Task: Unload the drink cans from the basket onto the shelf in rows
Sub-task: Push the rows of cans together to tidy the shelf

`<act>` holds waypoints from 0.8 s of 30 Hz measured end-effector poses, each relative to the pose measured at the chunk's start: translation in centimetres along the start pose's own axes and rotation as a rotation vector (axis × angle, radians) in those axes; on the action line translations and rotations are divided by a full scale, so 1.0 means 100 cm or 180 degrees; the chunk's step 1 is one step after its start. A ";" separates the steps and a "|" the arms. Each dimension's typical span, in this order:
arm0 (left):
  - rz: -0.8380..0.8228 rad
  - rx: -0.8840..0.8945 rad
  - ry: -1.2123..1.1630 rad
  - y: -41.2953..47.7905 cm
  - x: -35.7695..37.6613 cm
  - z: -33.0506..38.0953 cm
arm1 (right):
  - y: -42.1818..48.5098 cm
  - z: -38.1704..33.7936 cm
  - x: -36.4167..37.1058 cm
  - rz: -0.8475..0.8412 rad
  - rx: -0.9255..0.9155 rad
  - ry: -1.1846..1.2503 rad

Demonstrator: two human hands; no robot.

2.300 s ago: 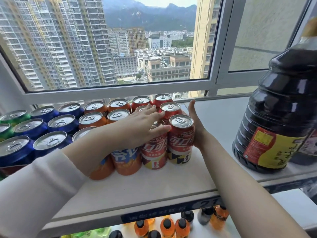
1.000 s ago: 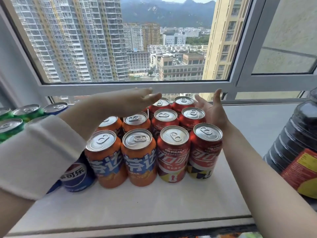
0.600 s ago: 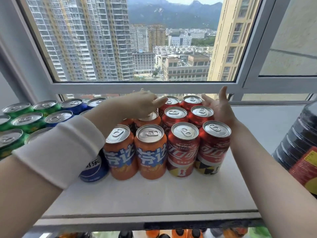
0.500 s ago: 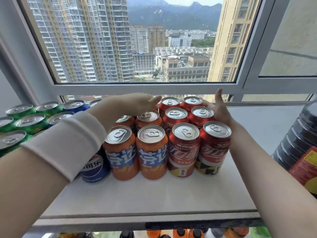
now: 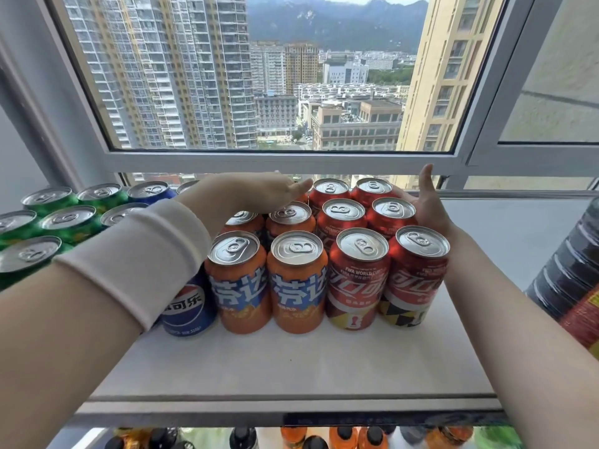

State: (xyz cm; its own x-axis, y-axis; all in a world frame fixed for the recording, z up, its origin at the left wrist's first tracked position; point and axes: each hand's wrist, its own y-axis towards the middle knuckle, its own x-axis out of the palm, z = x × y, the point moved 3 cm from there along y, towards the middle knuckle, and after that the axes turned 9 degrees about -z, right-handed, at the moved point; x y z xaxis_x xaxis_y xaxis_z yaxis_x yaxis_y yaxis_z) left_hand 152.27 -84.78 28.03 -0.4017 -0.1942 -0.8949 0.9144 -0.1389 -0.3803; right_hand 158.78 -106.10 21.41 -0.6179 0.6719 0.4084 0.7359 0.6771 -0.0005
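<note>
Drink cans stand in rows on the white shelf [image 5: 291,361]: green cans [image 5: 69,222] at the left, blue cans [image 5: 189,306], orange cans [image 5: 296,281] in the middle and red cans [image 5: 356,280] at the right. My left hand [image 5: 259,194] lies flat, fingers together, over the tops of the back orange cans. My right hand [image 5: 428,205] is flat against the right side of the red cans, thumb up, and grips none of them. No basket is in view.
A large dark bottle [image 5: 573,273] with a red and yellow label stands at the right end of the shelf. The window frame [image 5: 275,162] runs just behind the cans. Orange bottles [image 5: 343,437] and other bottles fill the shelf below.
My left hand has gone from the front cans to the back rows. My right hand has slid back along the red cans' right side. The view has shifted right, so the bottle sits at the frame edge.
</note>
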 end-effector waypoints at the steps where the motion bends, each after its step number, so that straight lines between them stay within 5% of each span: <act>1: 0.0012 -0.0010 -0.0005 -0.001 0.000 0.001 | 0.000 0.000 0.000 -0.0004 0.0002 -0.0008; 24: 0.0510 0.0224 0.0145 -0.043 0.049 0.035 | -0.053 0.030 0.019 0.0297 -0.0299 -0.0190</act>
State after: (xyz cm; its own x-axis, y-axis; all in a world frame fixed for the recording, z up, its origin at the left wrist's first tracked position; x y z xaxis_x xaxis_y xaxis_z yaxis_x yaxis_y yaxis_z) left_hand 146.22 -88.57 26.06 -0.2471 -0.1752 -0.9530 0.9600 -0.1777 -0.2162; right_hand 152.92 -107.50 19.43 -0.5588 0.7492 0.3557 0.8119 0.5815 0.0507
